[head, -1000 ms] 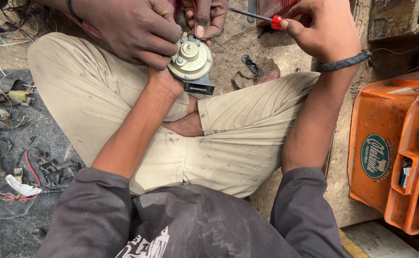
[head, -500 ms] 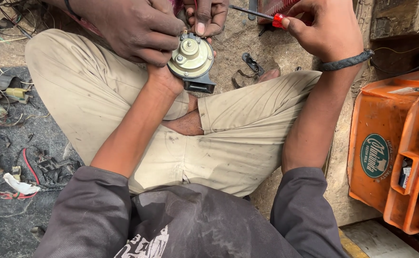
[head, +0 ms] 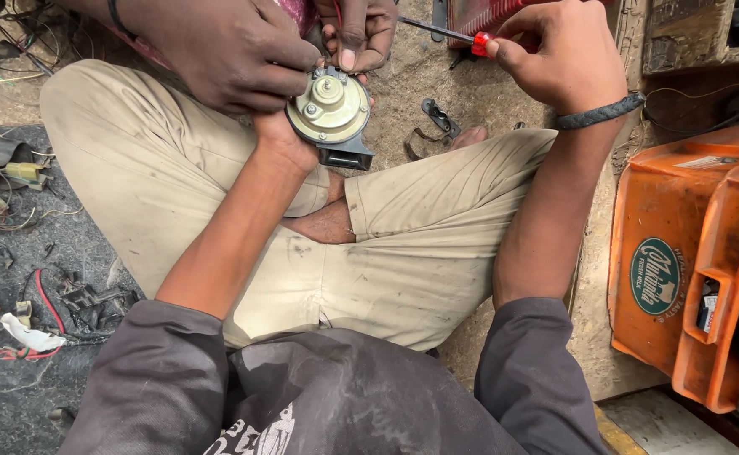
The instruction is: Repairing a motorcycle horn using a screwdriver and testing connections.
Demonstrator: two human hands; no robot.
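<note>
- Little has been shifted since the earlier frames: the brass-coloured horn (head: pixel 330 112) is kept at the same spot above the lap, and only the view has been nudged slightly.
- The round horn is propped on the person's left hand (head: pixel 281 139), which is mostly hidden beneath it; the spread of those fingers cannot be told, though the disc is clearly borne from below.
- A co-worker's hand (head: pixel 226 52) is laid over the horn's left rim, fingertips curled and pressed against the edge just beside the central boss.
- A second co-worker's hand (head: pixel 361 34) is seen above the horn, thumb pointed down and touching the top edge near the terminals.
- The black bracket (head: pixel 346 157) is seen jutting from the horn's lower right, just beyond the supporting wrist.
- The red-handled screwdriver (head: pixel 458 34) is pinched in the right hand (head: pixel 559 59), fingers closed tight around the handle, the dark shaft aimed leftward towards the co-worker's thumb, its tip hidden.
- A dark braided wristband (head: pixel 598 112) is worn below that hand.
- An orange plastic crate (head: pixel 681 278) is seen well apart, out beyond the right forearm.
- Loose wires (head: pixel 16 211) and scraps are scattered on the ground, far off past the left elbow.
</note>
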